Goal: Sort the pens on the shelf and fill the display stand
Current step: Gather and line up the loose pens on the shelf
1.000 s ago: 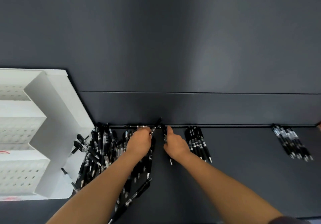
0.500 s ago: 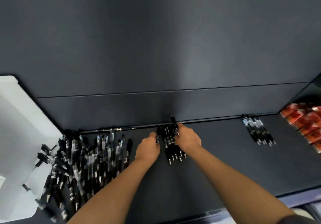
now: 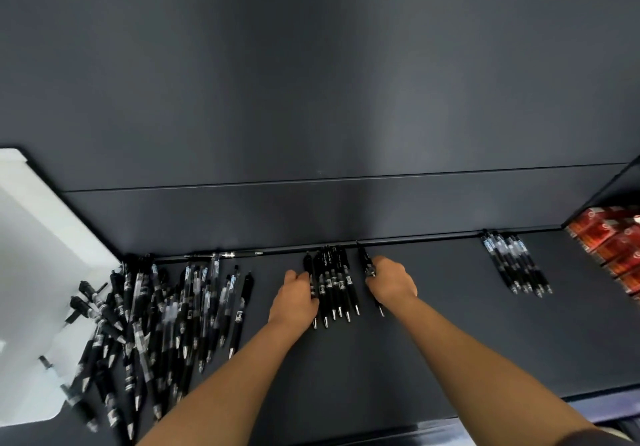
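A loose heap of black pens (image 3: 166,321) lies on the dark shelf (image 3: 433,348) at the left, partly over the white display stand (image 3: 41,237). A tidy row of black pens (image 3: 334,283) lies at the middle against the back wall. My left hand (image 3: 294,302) rests against the left side of that row, fingers curled on its outermost pen. My right hand (image 3: 393,281) grips a single black pen (image 3: 367,262) just right of the row, tip toward me. A second sorted group of pens (image 3: 516,262) lies further right.
Red packets (image 3: 613,241) fill the neighbouring shelf bay at the far right, past a dark divider. A few pens (image 3: 225,255) lie lengthwise along the back groove. Bare shelf surface stretches between the middle row and the right group.
My view has swung right, so the stand has slid toward the left edge. My right hand has carried one pen from the heap over to the right side of the middle row; my left hand followed.
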{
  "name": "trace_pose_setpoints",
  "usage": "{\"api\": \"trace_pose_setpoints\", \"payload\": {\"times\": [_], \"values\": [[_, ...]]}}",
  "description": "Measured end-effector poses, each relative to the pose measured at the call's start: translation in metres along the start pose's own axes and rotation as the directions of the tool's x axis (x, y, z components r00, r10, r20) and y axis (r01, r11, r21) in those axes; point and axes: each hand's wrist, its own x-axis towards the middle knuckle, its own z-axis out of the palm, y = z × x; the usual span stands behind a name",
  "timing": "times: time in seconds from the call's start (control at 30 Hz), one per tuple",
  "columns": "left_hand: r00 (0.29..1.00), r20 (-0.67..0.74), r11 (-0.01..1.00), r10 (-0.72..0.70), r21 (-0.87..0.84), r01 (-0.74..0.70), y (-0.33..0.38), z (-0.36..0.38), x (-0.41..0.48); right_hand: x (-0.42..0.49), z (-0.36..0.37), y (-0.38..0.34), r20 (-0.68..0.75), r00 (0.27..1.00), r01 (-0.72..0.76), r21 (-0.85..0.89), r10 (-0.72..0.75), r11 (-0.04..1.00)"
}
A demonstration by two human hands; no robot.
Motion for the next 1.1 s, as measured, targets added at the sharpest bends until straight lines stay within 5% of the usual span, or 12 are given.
{"api": "trace_pose_setpoints", "payload": {"times": [0.33,0.57,0.9,1.1], "values": [[0.999,-0.046,0.999,-0.012,0.039,0.014,-0.006,-0.002,0.004,0.001,0.016,-0.024,0.132,0.980,0.121,0.197,-0.149,0.973],[0.999,-0.029,0.998,0.015,0.060,-0.014,-0.006,0.001,0.007,0.005,0.007,-0.008,0.000,0.999,0.040,0.010,-0.040,0.999],[0.997,-0.020,0.993,0.068,0.101,-0.066,-0.013,-0.002,0.005,0.002,0.008,-0.010,0.014,0.990,0.139,-0.079,-0.138,0.987],[0.993,-0.069,0.986,0.096,0.146,-0.085,-0.027,-0.022,-0.001,-0.007,0.009,-0.027,-0.049,0.923,0.371,-0.141,-0.381,0.918]]}}
